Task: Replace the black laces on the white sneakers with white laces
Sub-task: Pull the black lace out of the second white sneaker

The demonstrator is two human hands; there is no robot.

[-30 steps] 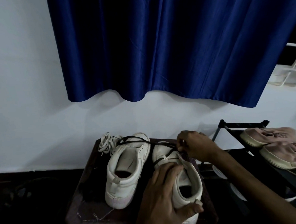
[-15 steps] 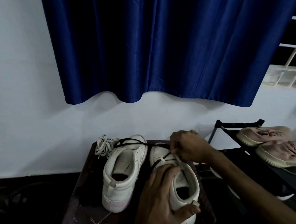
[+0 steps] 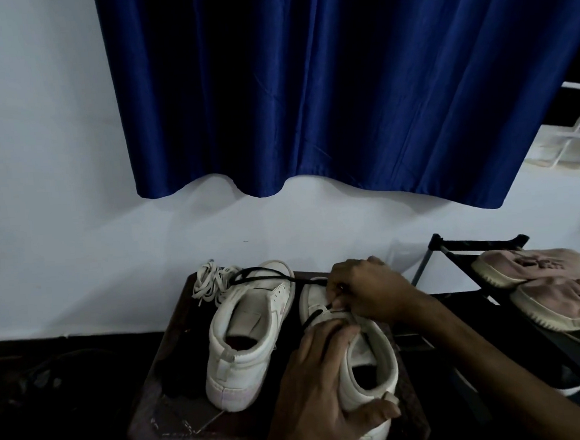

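Head view: the left hand [image 3: 313, 383] grips the near white sneaker's [image 3: 389, 353] collar on the tabletop [image 3: 179, 420]. Just beyond it, the right hand [image 3: 369, 290] pinches the black lace [image 3: 312, 318]. The white laces [image 3: 214, 283] lie far left of both hands.

No readable text, labels, brands or numbers anywhere in view.

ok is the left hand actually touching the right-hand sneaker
Touching. The head view shows the left hand gripping the sneaker at its collar, thumb on the heel.
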